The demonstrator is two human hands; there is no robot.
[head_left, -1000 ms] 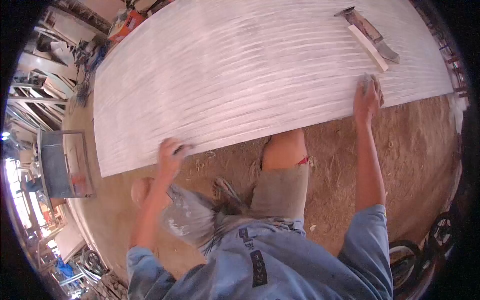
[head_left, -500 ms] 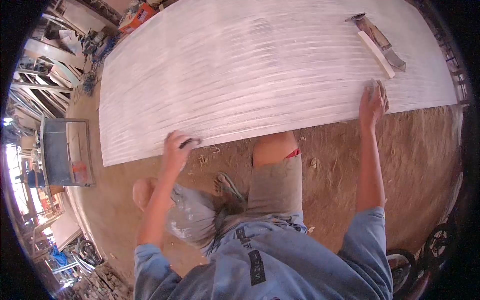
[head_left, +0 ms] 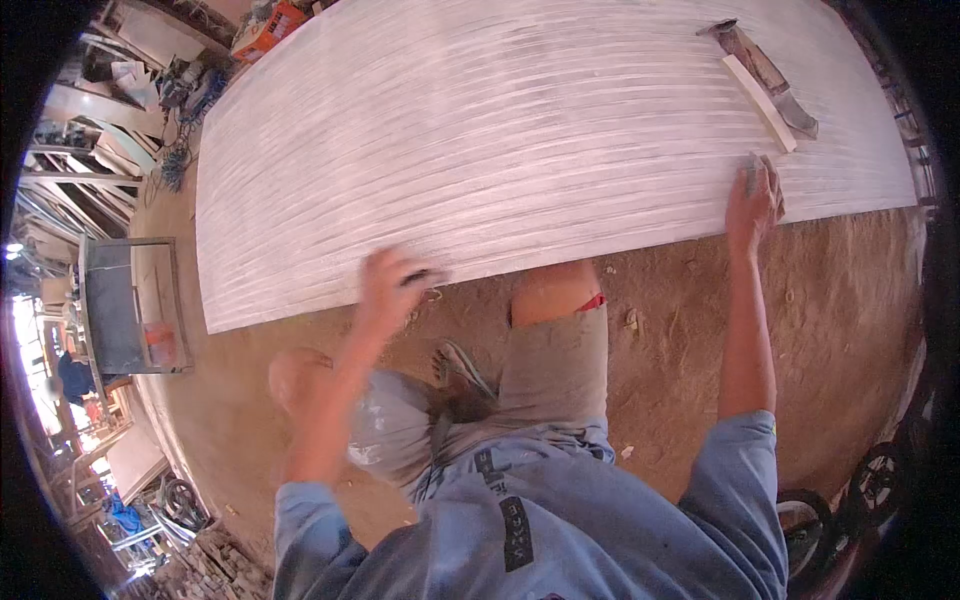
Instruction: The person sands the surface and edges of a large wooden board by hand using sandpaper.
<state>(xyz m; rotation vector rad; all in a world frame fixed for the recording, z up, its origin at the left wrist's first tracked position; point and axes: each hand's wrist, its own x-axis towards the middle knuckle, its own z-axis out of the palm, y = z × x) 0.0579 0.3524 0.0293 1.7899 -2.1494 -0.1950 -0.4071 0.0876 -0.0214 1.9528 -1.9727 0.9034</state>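
Note:
A large board (head_left: 450, 150) with whitish, streaked coating lies in front of me. My left hand (head_left: 385, 295) is closed around a small dark tool (head_left: 418, 277) at the board's near edge; motion blurs it and its kind is unclear. Near the right end of that edge, my right hand (head_left: 752, 210) is closed on a small greyish piece (head_left: 754, 174), mostly hidden by the fingers. Just beyond the right hand, a pale wood strip (head_left: 760, 105) lies on the board beside a worn brown, curled piece (head_left: 762, 75).
Bare brown ground (head_left: 680, 340) surrounds my legs. At left stand a dark framed panel (head_left: 110, 300) and stacked wood scraps (head_left: 85, 180). An orange box (head_left: 268, 32) sits past the board's far left corner. Wheels (head_left: 875, 475) show at lower right.
My left hand has moved right along the board's near edge with the small dark tool. The right hand stays in nearly the same place on the board.

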